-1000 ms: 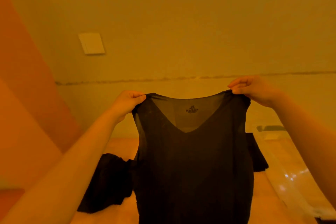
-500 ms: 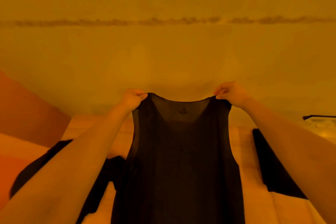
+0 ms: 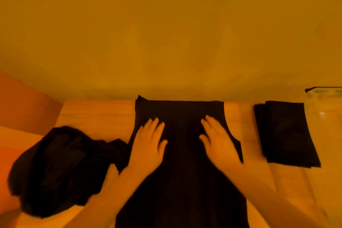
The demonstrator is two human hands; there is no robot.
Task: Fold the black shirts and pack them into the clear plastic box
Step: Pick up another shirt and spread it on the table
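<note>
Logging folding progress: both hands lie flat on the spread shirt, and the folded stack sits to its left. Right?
Not quite. In the head view the folded stack lies right of the spread shirt; the unfolded heap is on the left. Both the left hand and right hand do lie flat.

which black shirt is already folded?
The folded shirt at right, beside the clear plastic box: a neat rectangle. The middle shirt lies spread flat; the left pile is crumpled.

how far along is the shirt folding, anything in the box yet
Done: a folded stack lies on the table beside the clear box; whether anything is in the box cannot be told. In hand: a shirt lies spread flat, the left hand and right hand resting flat on it, unfolded. Left: fold it, then the crumpled pile, and pack all.
</note>
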